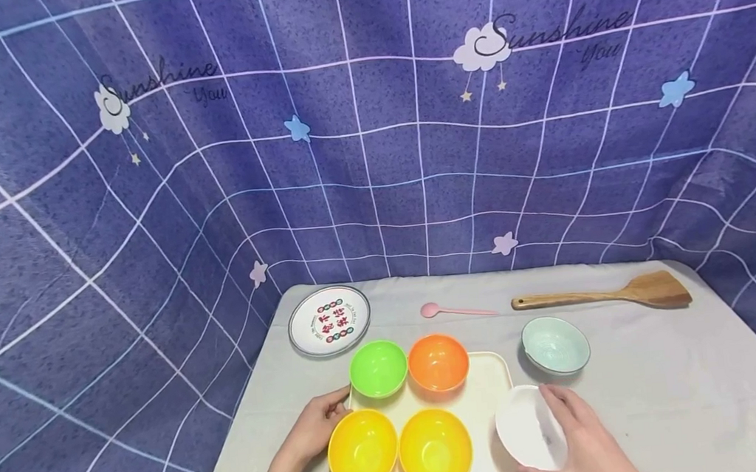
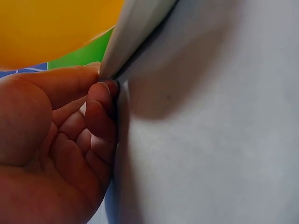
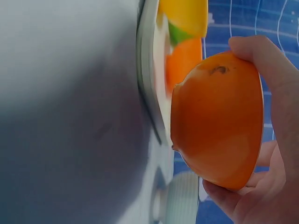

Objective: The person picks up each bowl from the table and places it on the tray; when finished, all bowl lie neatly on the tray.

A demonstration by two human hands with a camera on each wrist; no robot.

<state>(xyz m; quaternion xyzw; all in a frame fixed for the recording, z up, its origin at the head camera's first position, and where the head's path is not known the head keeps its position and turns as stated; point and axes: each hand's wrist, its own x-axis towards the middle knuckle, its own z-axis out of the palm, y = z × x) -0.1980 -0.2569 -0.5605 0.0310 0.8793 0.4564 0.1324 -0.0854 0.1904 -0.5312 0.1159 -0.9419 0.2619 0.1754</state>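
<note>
My right hand (image 1: 577,439) grips a bowl (image 1: 526,424) by its rim, over the right side of the cream tray (image 1: 485,376). Its inside looks white in the head view, and its outside is orange (image 3: 219,121) in the right wrist view. My left hand (image 1: 316,426) pinches the tray's left edge between thumb and fingers (image 2: 100,102). On the tray stand a green bowl (image 1: 378,369), an orange bowl (image 1: 438,363) and two yellow bowls, one on the left (image 1: 363,450) and one beside it (image 1: 436,451).
A pale blue-green bowl (image 1: 555,346) stands right of the tray. Behind lie a white plate (image 1: 329,321) with red print, a pink spoon (image 1: 432,310) and a wooden spatula (image 1: 655,290). A blue curtain (image 1: 385,154) hangs around the grey tablecloth (image 1: 683,390).
</note>
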